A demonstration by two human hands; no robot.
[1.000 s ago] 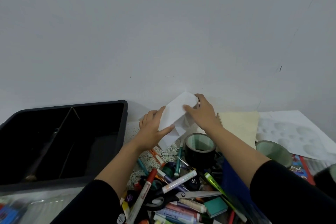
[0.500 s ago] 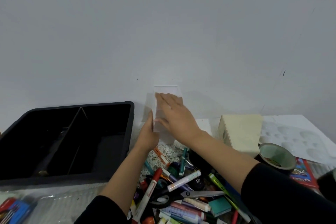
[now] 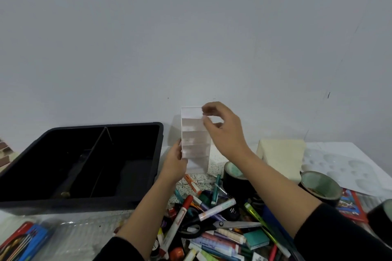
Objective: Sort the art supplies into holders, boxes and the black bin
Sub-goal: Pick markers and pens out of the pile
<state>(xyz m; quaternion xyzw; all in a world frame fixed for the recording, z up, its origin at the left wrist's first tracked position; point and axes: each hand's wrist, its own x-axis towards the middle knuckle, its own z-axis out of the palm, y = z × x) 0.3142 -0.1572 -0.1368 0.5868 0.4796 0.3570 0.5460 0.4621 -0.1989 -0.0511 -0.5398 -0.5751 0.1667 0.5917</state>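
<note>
- Head view, far left: the black bin sits against the wall, its right rim near the work, so there is little room for the holder on that side.
- Left hand grips the lower left edge of the white tiered holder. It should stay firm there while the base settles.
- Standing upright, the holder has its back close to the wall, between the bin and the cream box. To place it well, I judge it should be square to the wall with the shelves facing forward and its foot flat on the speckled table.
- Right hand is curled at the holder's upper right corner. Blur hides whether the fingertips pinch it or only hover.
- Just in front lies the heap of markers and a tape roll. Arms must lift over these when withdrawing.
- Open room is chiefly above and toward the person.
</note>
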